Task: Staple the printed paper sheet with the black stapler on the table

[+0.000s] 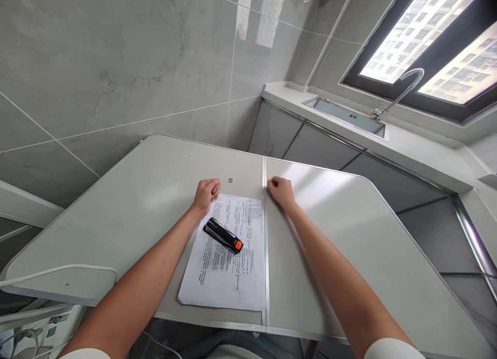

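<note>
My left hand [207,194] is closed in a fist at the upper left corner of a printed sheet of paper [221,295] on the table. To the right of the table's centre seam, my right hand [281,191] rests on the tabletop, also in a fist. Nothing shows in either hand. A black stapler [221,234] with an orange patch at one end lies slantwise on the sheet, touched by neither hand. Just beyond the paper, right of my left fist, lie two tiny dark strips [230,180], too small to name surely.
The pale folding table [334,245] has a metal seam [266,235] down its middle. A white cable [66,267] crosses its left front corner. Behind, a counter holds a sink [345,113] and a curved tap [406,92] under a window. A grey tiled wall [116,54] stands at the left.
</note>
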Demonstrator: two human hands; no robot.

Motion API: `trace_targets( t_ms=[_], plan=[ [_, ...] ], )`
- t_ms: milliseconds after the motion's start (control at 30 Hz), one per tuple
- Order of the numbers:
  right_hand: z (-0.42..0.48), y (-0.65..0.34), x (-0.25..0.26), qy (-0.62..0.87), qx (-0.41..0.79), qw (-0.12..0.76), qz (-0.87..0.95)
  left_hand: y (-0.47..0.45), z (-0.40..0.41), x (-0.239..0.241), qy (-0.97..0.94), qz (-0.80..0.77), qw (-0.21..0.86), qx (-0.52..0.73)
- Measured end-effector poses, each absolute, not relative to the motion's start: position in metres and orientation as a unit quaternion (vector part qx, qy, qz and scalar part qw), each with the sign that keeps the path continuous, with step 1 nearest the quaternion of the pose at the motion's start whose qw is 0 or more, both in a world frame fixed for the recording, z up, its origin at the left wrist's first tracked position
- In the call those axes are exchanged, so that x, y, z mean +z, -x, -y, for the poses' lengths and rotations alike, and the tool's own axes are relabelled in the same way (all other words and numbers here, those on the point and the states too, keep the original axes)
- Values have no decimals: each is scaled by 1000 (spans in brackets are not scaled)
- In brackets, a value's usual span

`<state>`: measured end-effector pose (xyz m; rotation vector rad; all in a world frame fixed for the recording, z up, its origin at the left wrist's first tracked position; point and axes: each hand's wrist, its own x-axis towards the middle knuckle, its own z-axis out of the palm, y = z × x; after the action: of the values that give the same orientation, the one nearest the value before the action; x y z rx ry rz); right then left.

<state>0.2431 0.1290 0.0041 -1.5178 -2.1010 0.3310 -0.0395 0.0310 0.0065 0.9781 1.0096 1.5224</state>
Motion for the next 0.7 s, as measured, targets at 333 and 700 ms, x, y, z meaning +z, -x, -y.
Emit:
trace_targets(
  t_ms=[333,700],
  plan=[
    [-80,-417,-6,678,28,231,697,38,-30,8,-421,-424,503,624],
    [-76,-429,-15,663,64,255,701,37,-22,22,-477,-453,400,638]
  ],
)
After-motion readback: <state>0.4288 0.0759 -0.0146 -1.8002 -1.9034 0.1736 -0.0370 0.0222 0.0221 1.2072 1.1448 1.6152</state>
